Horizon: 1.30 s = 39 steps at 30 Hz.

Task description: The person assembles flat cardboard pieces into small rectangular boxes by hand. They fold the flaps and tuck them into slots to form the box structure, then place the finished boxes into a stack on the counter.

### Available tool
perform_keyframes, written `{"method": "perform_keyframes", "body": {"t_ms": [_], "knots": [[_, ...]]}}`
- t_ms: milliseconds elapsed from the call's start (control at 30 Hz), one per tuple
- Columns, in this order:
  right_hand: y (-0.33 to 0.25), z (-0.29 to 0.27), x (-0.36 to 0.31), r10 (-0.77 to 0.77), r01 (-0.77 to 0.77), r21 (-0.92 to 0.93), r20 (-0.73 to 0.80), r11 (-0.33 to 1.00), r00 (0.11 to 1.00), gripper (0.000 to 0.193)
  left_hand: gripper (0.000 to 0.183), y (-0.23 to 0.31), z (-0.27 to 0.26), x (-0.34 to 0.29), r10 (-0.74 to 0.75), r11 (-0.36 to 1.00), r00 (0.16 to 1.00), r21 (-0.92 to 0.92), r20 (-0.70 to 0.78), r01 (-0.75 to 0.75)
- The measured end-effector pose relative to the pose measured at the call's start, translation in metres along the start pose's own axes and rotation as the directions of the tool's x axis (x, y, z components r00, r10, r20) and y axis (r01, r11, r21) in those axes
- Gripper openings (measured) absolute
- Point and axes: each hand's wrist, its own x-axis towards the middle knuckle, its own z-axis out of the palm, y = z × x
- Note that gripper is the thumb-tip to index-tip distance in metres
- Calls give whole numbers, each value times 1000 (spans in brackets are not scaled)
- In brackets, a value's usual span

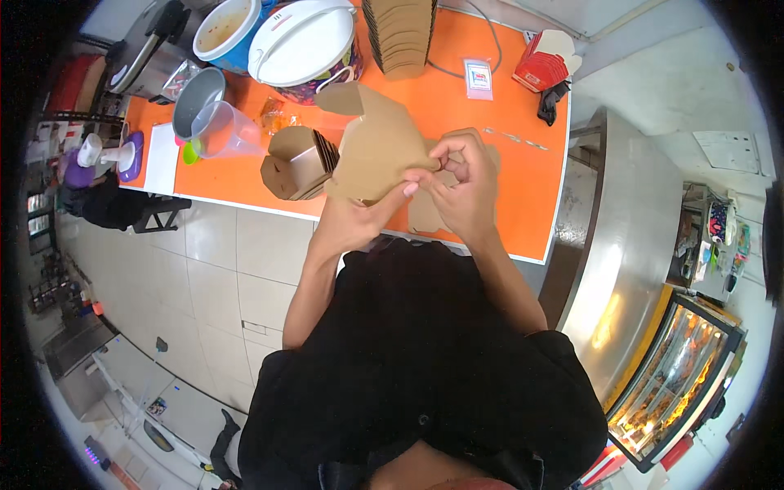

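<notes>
A brown cardboard food box (pixel 380 143), partly folded with a flap standing out at its top, is held between both hands above the near part of the orange table. My left hand (pixel 367 220) grips its lower side, thumb pressed along the edge. With fingers bent in a pinch, my right hand (pixel 465 175) holds the right corner. Beneath, partly hidden by my right hand, flat brown cardboard (pixel 429 214) lies on the table. Just left of the held box rests a nested stack of folded brown boxes (pixel 290 167), lying with its opening toward the left.
On the orange table (pixel 523 192) a tall stack of cardboard (pixel 400 37) stands at the back. A white-lidded tub (pixel 302 45), a blue bucket (pixel 224 33), a grey bowl (pixel 200 98) and a clear plastic jug (pixel 224 131) crowd the left. Red cartons (pixel 543 65) sit back right.
</notes>
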Motion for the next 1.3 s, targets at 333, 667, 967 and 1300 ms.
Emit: {"method": "perform_keyframes", "body": {"t_ms": [333, 667, 967, 1300], "knots": [[-10, -11, 1, 58, -63, 37, 116, 997, 992, 33, 28, -13, -1, -1, -31, 974, 996, -228, -78, 13], [-29, -24, 27, 21, 29, -262, 188, 965, 982, 41, 64, -37, -14, -8, -112, 774, 971, -595, 210, 218], [-10, -23, 15, 176, -144, -161, 207, 976, 962, 23, 48, -54, -22, -9, -165, 709, 961, -651, 221, 271], [-5, -29, 10, -133, 198, -406, 183, 892, 974, 16, 35, -37, -13, -3, -345, 747, 926, -552, 156, 371]]}}
